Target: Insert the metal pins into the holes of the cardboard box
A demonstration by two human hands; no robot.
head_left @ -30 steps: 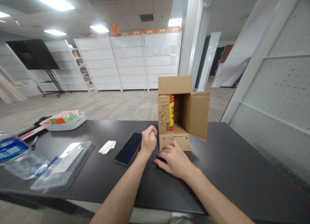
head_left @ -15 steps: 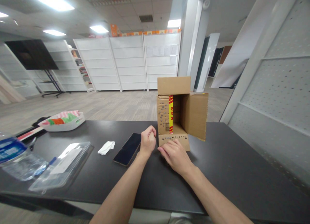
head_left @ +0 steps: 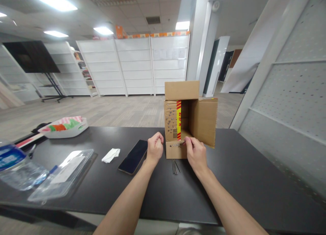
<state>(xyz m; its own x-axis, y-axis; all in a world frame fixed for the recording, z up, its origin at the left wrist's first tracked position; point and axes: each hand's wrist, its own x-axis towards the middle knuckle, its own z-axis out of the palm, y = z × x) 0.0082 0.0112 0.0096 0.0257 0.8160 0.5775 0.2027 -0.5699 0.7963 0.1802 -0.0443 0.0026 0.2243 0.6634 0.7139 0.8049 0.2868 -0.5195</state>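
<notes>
From my remote view, the right hand (head_left: 196, 154) pinches a thin, dark thing between thumb and forefinger, seemingly a nail (head_left: 182, 143), right at the row of holes in the lower flap (head_left: 175, 154) of the open cardboard box (head_left: 194, 118). I cannot tell whether its tip sits in a hole, as the fingers cover that part. The left hand (head_left: 155, 147) is clenched into a fist just left of the box, near the phone (head_left: 133, 157); whether anything is inside it I cannot tell.

Several loose nails (head_left: 174, 167) lie on the counter (head_left: 241, 184), just in front of the flap, and round metal heads dot the left panel (head_left: 169, 118) beside the yellow-and-red tape (head_left: 179, 121).

To handle this well, I would want a light pinch close to the working end, the shaft square to the cardboard and lined up with one hole. Pressing gently matters, I judge: the flap looks thin and could bend or tear. A steadying touch on the box from the left would help against sliding.
</notes>
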